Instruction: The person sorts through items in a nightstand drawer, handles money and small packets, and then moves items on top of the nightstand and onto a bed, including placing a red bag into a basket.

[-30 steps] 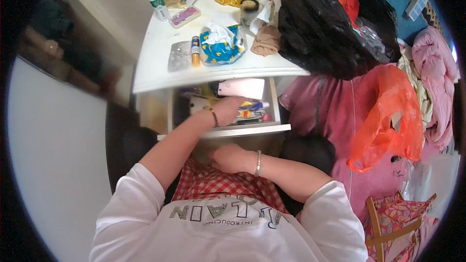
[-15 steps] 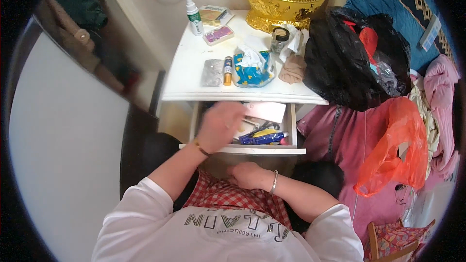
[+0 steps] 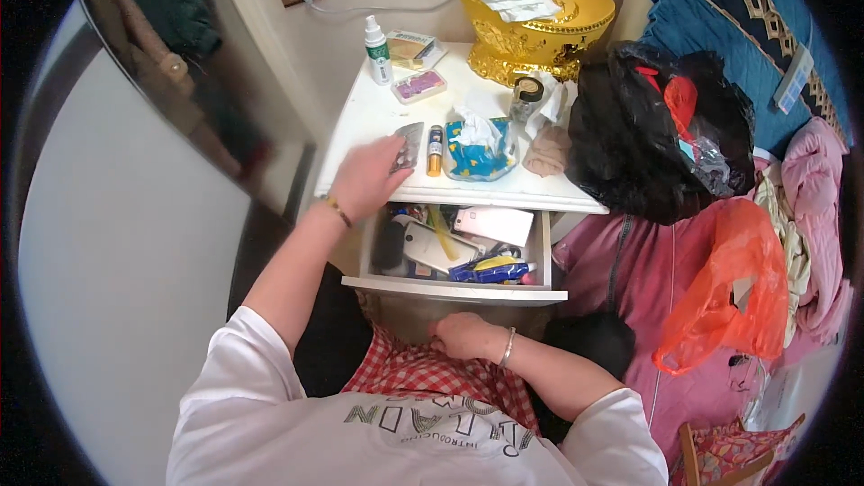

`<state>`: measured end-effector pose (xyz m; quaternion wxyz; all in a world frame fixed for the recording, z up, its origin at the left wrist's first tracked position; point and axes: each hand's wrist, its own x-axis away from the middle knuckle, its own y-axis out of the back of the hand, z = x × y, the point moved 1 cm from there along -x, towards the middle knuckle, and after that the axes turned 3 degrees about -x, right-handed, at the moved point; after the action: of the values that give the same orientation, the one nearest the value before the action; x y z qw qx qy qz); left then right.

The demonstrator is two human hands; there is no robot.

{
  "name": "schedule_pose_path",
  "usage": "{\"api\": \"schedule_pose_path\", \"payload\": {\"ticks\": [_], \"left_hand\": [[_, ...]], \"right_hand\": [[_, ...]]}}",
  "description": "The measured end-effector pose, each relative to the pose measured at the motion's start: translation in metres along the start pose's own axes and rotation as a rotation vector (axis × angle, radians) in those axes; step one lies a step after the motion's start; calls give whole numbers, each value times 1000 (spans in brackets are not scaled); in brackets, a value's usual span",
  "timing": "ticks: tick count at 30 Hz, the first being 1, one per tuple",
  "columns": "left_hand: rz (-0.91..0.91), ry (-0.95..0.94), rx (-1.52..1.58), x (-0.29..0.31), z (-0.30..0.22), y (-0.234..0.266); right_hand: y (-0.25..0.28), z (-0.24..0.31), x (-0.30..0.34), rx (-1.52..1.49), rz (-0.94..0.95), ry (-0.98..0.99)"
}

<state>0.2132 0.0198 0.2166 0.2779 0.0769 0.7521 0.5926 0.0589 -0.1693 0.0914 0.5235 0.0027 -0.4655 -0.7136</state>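
My left hand (image 3: 364,175) reaches over the white tabletop (image 3: 346,130) at its front left, with the fingers and thumb closed on a flat silvery-grey packet (image 3: 410,146). The packet is slightly tilted and partly covered by the fingers. Right of it stand a small tube with an orange lower end (image 3: 435,151) and a blue tissue pack (image 3: 480,160) with a white tissue sticking out. Near my lap, my right hand (image 3: 470,337) rests in a loose fist, and nothing shows in it. Below the tabletop a drawer (image 3: 454,290) is pulled out, holding white phone-like things (image 3: 441,247) and a blue-and-yellow package (image 3: 492,270).
Farther back are a white spray bottle (image 3: 377,54), a purple-topped case (image 3: 419,85), a lidded jar (image 3: 526,97) and a gold ornate tissue holder (image 3: 535,27). At right lie a black plastic bag (image 3: 621,144) and a red-orange bag (image 3: 729,292). A pale door (image 3: 117,261) is at left.
My left hand has moved from over the drawer up and left to the tabletop and taken hold of the silvery packet. The drawer's contents now show more. My right hand stays near my lap.
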Motion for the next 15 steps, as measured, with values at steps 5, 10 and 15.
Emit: {"api": "schedule_pose_path", "payload": {"ticks": [5, 10, 15], "left_hand": [[-191, 125, -12, 6, 14, -24], [-406, 465, 474, 30, 35, -24], [-230, 615, 1610, 51, -14, 14]], "right_hand": [[7, 8, 6, -15, -7, 33], [8, 9, 6, -9, -19, 68], [31, 13, 21, -99, -128, 129]]}}
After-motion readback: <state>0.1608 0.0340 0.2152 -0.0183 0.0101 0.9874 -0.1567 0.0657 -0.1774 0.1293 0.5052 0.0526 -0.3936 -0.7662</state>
